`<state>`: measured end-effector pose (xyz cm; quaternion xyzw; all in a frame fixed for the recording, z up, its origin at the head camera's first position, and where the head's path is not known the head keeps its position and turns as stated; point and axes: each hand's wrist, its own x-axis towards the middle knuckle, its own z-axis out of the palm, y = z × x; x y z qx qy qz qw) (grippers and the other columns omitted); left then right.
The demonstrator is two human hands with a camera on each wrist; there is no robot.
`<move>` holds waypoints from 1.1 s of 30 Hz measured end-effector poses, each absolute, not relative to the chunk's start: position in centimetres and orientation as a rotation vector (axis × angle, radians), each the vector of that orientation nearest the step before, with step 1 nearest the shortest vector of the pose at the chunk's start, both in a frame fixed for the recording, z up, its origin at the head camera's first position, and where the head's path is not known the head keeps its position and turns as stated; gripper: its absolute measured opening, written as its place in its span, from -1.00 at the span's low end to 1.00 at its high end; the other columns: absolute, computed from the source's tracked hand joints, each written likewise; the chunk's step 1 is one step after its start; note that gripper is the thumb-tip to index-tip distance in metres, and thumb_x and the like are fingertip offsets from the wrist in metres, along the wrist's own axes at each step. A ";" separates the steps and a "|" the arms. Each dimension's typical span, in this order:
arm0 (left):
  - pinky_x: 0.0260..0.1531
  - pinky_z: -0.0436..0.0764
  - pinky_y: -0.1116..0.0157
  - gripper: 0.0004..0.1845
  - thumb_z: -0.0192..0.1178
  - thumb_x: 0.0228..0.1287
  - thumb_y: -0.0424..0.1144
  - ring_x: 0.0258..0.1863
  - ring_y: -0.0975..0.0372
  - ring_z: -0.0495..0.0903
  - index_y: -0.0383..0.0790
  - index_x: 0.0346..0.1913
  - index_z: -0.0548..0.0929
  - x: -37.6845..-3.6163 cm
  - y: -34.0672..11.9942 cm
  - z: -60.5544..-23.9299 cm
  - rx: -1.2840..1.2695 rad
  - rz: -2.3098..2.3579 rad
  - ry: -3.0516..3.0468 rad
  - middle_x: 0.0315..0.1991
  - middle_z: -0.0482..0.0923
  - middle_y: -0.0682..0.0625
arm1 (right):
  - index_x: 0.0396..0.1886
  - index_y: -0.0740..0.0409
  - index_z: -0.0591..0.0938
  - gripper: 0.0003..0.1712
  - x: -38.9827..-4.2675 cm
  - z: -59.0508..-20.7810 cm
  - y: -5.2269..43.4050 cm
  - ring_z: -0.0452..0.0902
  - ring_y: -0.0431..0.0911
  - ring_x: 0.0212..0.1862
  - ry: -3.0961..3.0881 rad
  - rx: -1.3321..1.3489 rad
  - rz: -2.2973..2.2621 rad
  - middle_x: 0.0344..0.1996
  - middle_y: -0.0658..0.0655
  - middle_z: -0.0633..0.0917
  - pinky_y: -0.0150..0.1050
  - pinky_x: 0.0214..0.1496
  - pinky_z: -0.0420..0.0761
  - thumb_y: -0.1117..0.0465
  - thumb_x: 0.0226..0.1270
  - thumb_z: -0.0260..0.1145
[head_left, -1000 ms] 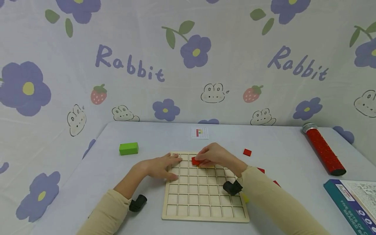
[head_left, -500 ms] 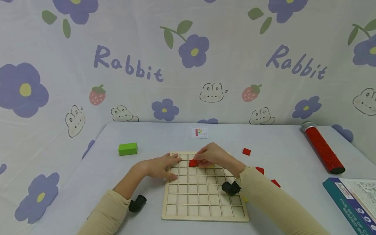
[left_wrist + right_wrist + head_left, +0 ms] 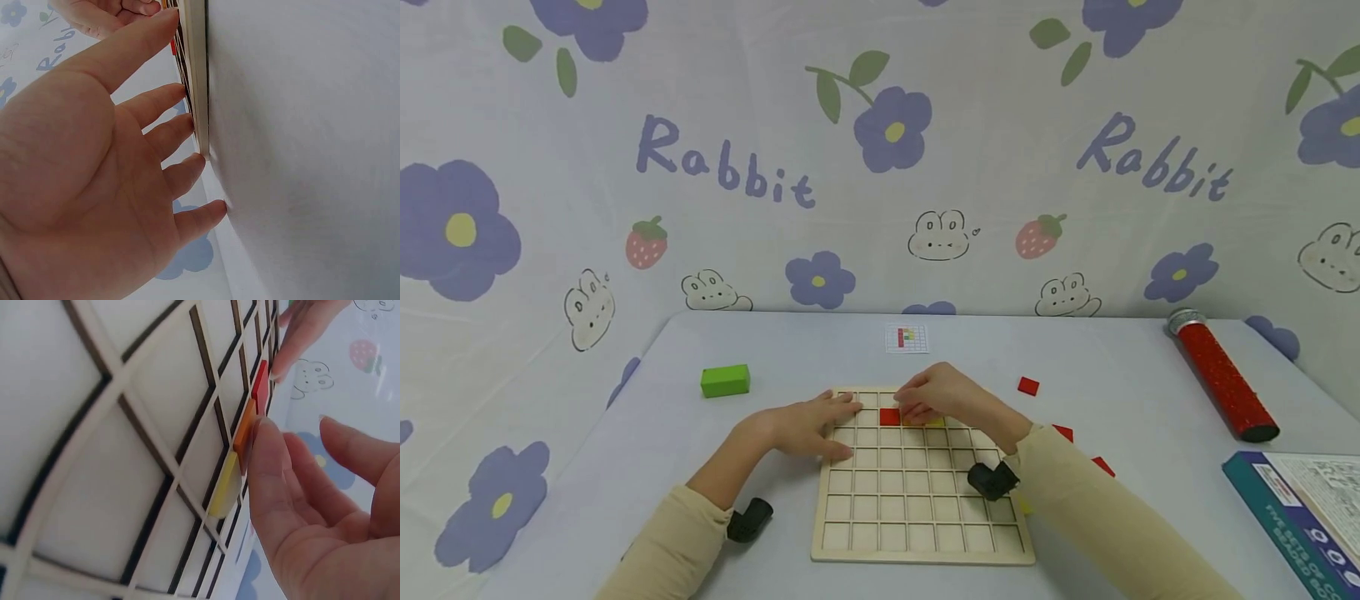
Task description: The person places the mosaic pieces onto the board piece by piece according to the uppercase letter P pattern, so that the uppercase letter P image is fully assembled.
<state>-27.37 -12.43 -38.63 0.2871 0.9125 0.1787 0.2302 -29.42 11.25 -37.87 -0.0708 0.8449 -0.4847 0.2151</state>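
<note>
A wooden grid board (image 3: 917, 517) lies in the middle of the table. My left hand (image 3: 823, 427) rests flat on its left edge with straight fingers; the left wrist view shows the fingertips (image 3: 187, 165) against the board's rim (image 3: 199, 75). My right hand (image 3: 919, 404) hovers over the board's second row. A red tile (image 3: 890, 416) lies flat in a cell just left of its fingertips. In the right wrist view the red tile (image 3: 260, 384), an orange tile (image 3: 245, 434) and a yellow tile (image 3: 224, 484) sit side by side, and one fingertip (image 3: 262, 434) touches the orange one.
A green block (image 3: 725, 380) sits left of the board, a small pattern card (image 3: 907, 338) behind it. Loose red tiles (image 3: 1028, 386) lie to the right. A red glitter tube (image 3: 1221, 383) and a printed box (image 3: 1296, 517) occupy the right side. A flowered cloth hangs behind.
The red tile, pinched and tilted in my right hand before, has dropped flat into a cell and the fingers have let go. My left hand has stayed put.
</note>
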 end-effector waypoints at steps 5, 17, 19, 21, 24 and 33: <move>0.37 -0.07 -0.02 -0.21 0.19 0.31 0.01 0.46 -0.05 -0.20 -0.18 0.49 0.11 -27.3 -12.4 -38.7 0.792 0.495 2.509 0.50 -0.09 -0.12 | 0.11 0.39 0.55 -0.58 -29.6 -38.2 12.9 0.65 -0.02 -0.17 2.233 -0.342 -1.372 -0.18 0.19 0.70 -0.21 -0.06 0.62 0.17 0.41 0.20; 0.37 -0.08 0.00 -0.22 0.18 0.33 -0.02 0.46 -0.04 -0.21 -0.18 0.49 0.11 -27.0 -12.3 -38.5 0.803 0.487 2.512 0.50 -0.10 -0.13 | 0.26 0.42 0.40 -0.45 -29.6 -38.3 17.9 0.59 0.05 0.00 2.057 -0.365 -1.548 0.03 0.33 0.60 -0.17 0.06 0.54 0.14 0.43 0.19; 0.37 -0.09 0.00 -0.22 0.18 0.33 -0.02 0.46 -0.04 -0.22 -0.18 0.49 0.10 -27.0 -12.3 -38.4 0.802 0.486 2.511 0.50 -0.10 -0.14 | 0.27 0.42 0.39 -0.43 -29.6 -38.3 18.7 0.58 0.05 0.02 2.049 -0.337 -1.575 0.05 0.35 0.57 -0.16 0.07 0.54 0.14 0.42 0.20; 0.37 -0.09 0.00 -0.22 0.17 0.33 -0.02 0.46 -0.04 -0.22 -0.18 0.49 0.10 -27.0 -12.3 -38.4 0.802 0.486 2.510 0.50 -0.11 -0.13 | 0.29 0.42 0.36 -0.40 -29.6 -38.2 19.6 0.57 0.05 0.03 2.052 -0.323 -1.583 0.08 0.36 0.55 -0.16 0.09 0.53 0.13 0.42 0.19; 0.37 -0.09 -0.02 -0.22 0.17 0.33 -0.01 0.46 -0.03 -0.23 -0.17 0.49 0.10 -27.0 -12.4 -38.4 0.791 0.494 2.508 0.50 -0.10 -0.12 | 0.31 0.42 0.33 -0.40 -29.6 -38.2 20.9 0.54 0.08 0.08 2.052 -0.299 -1.607 0.11 0.37 0.54 -0.13 0.12 0.50 0.14 0.43 0.19; 0.37 -0.08 -0.02 -0.21 0.18 0.32 0.01 0.47 -0.01 -0.24 -0.14 0.49 0.10 -27.2 -12.4 -38.7 0.788 0.491 2.515 0.50 -0.10 -0.09 | 0.35 0.44 0.27 -0.31 -29.0 -38.1 24.9 0.45 0.09 0.19 2.165 -0.277 -1.572 0.19 0.38 0.47 -0.17 0.17 0.46 0.05 0.44 0.16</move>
